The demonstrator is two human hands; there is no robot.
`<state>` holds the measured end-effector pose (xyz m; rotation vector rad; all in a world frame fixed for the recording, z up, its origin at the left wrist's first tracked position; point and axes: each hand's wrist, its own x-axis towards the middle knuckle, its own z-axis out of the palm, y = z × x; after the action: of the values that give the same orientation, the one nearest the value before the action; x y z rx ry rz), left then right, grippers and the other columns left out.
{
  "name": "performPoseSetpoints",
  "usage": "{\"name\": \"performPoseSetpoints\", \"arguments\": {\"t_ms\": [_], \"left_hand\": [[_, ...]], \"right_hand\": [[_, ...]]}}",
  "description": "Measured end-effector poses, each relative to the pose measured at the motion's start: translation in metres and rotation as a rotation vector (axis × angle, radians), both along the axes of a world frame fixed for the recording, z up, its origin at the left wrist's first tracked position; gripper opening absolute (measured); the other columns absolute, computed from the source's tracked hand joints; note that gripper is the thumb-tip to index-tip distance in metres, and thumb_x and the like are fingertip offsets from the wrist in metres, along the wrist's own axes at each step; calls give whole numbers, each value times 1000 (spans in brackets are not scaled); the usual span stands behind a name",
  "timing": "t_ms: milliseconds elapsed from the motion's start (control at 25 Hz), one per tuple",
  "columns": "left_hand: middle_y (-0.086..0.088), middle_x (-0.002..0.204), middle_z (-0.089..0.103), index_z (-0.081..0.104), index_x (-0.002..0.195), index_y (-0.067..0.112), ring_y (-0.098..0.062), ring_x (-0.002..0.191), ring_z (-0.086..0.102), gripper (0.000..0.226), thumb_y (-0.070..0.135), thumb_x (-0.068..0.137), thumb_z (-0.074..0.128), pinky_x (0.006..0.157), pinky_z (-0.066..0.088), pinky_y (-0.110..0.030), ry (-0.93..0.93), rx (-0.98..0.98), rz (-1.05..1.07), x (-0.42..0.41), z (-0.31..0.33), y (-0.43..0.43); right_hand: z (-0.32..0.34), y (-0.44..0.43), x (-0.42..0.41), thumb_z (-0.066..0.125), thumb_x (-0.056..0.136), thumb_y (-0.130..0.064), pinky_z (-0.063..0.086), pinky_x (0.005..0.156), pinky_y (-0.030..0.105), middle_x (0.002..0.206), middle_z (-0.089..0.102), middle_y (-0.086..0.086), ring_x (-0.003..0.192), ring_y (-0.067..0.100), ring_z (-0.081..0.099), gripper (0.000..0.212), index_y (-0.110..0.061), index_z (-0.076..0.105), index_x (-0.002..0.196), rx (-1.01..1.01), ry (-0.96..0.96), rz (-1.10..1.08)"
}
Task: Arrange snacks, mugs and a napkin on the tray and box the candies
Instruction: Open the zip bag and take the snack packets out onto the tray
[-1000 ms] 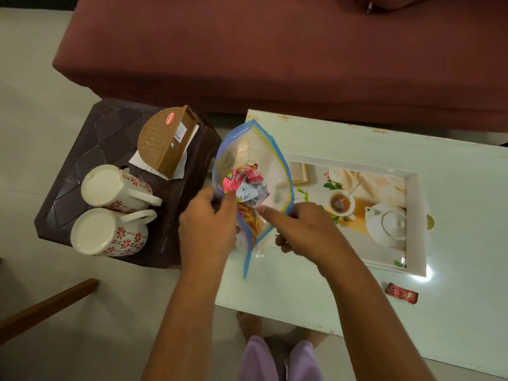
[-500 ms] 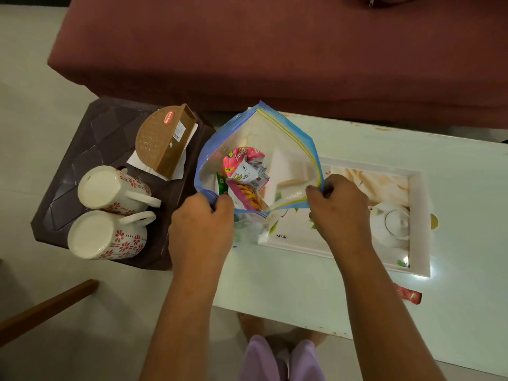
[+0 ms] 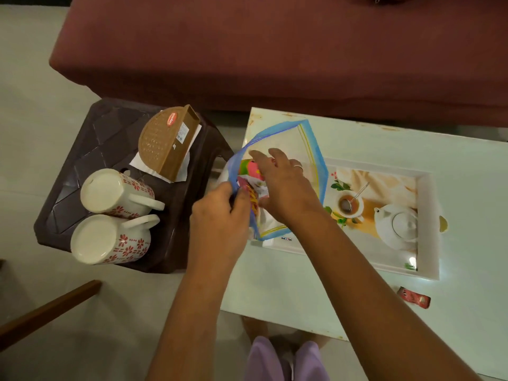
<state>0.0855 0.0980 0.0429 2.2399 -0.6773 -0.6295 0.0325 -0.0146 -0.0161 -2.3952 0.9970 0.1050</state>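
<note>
While the bag mouth is held wide, these lines sum up the moment:

Change: half a sec ago both hands were pulling the bag mouth apart; now the right hand [image 3: 277, 182] has let go of its edge and gone in through the opening, fingers spread over the packets, palm down; can't tell yet if it has closed on one
Left hand: left hand [image 3: 220, 215] pinches the near blue edge of the zip bag [image 3: 308, 149] betw. thumb and fingers; keeps the mouth from folding shut
Bag: propped over the left end of the tray [image 3: 428, 224], partly on the white surface [image 3: 357, 292]; mouth gapes toward the camera
Snacks: pink and yellow packets [image 3: 251, 171] sit inside the bag, just under the right fingertips; none on the tray so far
Meaning: opening is done, unloading looks to be the step in hand; probably first packet out, then onto the tray
Mugs: two flowered mugs [image 3: 115, 193] lie on their sides on the dark stool [image 3: 82, 149], left of the surface; untouched
Box & napkin: brown box [image 3: 165, 144] rests on a white napkin [image 3: 143, 163] on the same stool; both waiting
Candy: one red candy [image 3: 413, 296] lies on the surface near the tray's right corner; not boxed
Progress: early; nearly all of the job left
</note>
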Motion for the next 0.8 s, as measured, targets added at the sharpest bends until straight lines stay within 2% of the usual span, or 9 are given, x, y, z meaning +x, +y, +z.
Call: {"name": "performPoseSetpoints", "arguments": {"t_ms": [80,160,240,320,440,560,600,720,800], "left_hand": [[-10,81,67,60,85,10,-20,77,65,25,30,95,49,68,56,-45,80,14,-28,-11,-7,-2],[-9,83,67,61,87,11,-19,78,66,22,29,94,50,69,57,-45,116,23,-52,-23,-12,-5],[-9,84,68,60,87,13,-18,76,67,19,28,94,50,69,58,-43,129,25,-63,-32,-18,-8],[-9,84,69,60,89,11,-22,74,68,20,28,94,51,70,57,-46,188,24,-57,-36,-24,-12],[-11,84,69,62,92,10,-27,75,68,22,28,94,50,72,56,-49,245,41,-40,-40,-29,-19],[-11,81,68,63,87,10,-31,76,67,24,31,92,52,74,55,-50,242,47,-12,-42,-32,-25],[-9,78,67,63,85,11,-30,75,66,24,33,91,54,72,54,-47,203,59,-6,-43,-32,-27],[0,74,63,56,82,17,-24,73,62,24,40,88,57,57,46,-32,-52,148,-1,-48,-27,-35],[3,76,55,48,90,16,-25,72,59,26,39,86,60,57,45,-31,-207,124,18,-60,-20,-44]], "right_hand": [[-19,-5,6,64,84,-27,45,93,50,147,30,10,129,37,34,65,-24,29,139,-76,105,53],[-28,-11,6,60,87,-21,47,89,47,134,46,16,121,36,45,47,-12,42,130,-164,111,69],[-31,-17,0,67,77,-4,51,73,40,95,65,22,89,36,63,21,0,62,97,-302,6,106],[-29,-20,-8,72,62,9,51,56,35,62,65,21,57,35,63,12,1,64,67,-366,-98,112],[-25,-29,-28,62,74,2,49,71,39,85,71,19,74,38,65,19,-3,70,91,-258,-192,53],[-11,-39,-57,63,82,-9,49,86,39,102,73,9,96,29,65,25,-13,71,105,-236,-360,-56],[-6,-42,-67,65,81,-10,49,90,36,103,72,9,100,24,63,23,-14,72,104,-226,-443,-109],[8,-46,-105,69,78,-9,41,93,11,103,69,8,109,10,48,21,-12,73,99,-145,-700,-369],[13,-50,-145,69,77,-4,40,95,12,100,68,-3,114,13,47,23,-13,72,98,-160,-765,-505]]}}
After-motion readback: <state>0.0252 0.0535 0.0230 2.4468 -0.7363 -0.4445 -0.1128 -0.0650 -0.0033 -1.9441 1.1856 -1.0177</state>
